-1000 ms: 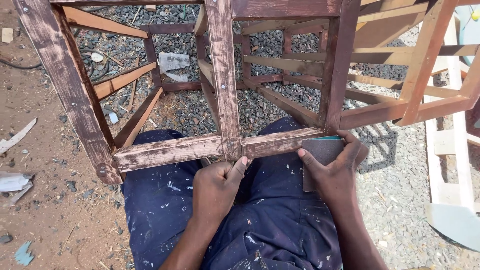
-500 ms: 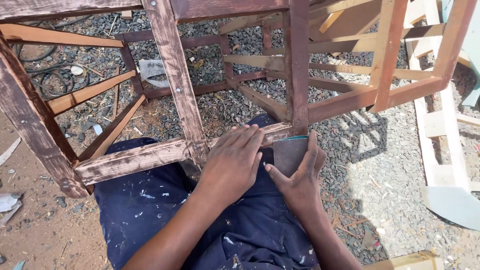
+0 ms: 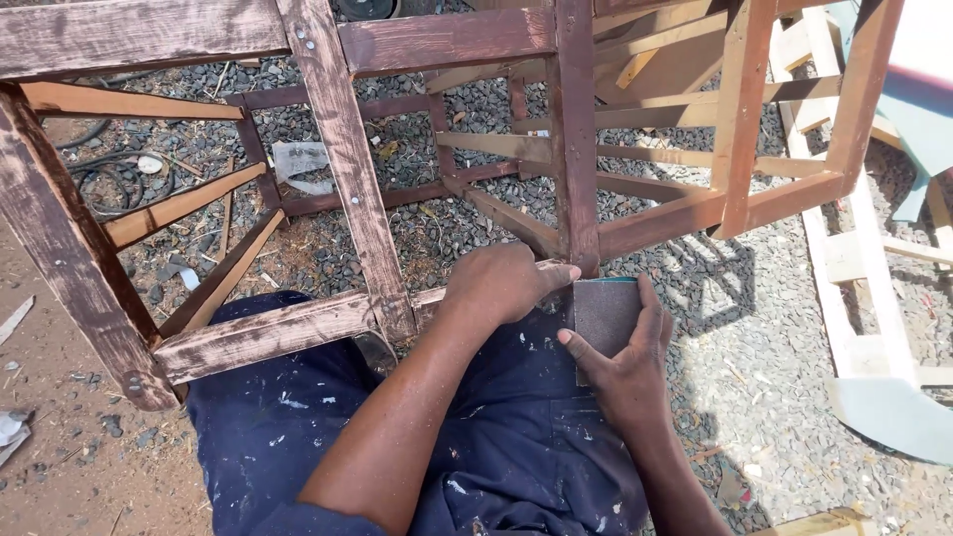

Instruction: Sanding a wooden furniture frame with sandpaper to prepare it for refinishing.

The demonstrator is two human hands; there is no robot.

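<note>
Wooden frame (image 3: 338,189) reddish-brown, worn pale in patches. Sandpaper (image 3: 604,313) dark grey. Trousers (image 3: 496,437) navy, white paint flecks. Gravel (image 3: 774,337) grey.
</note>
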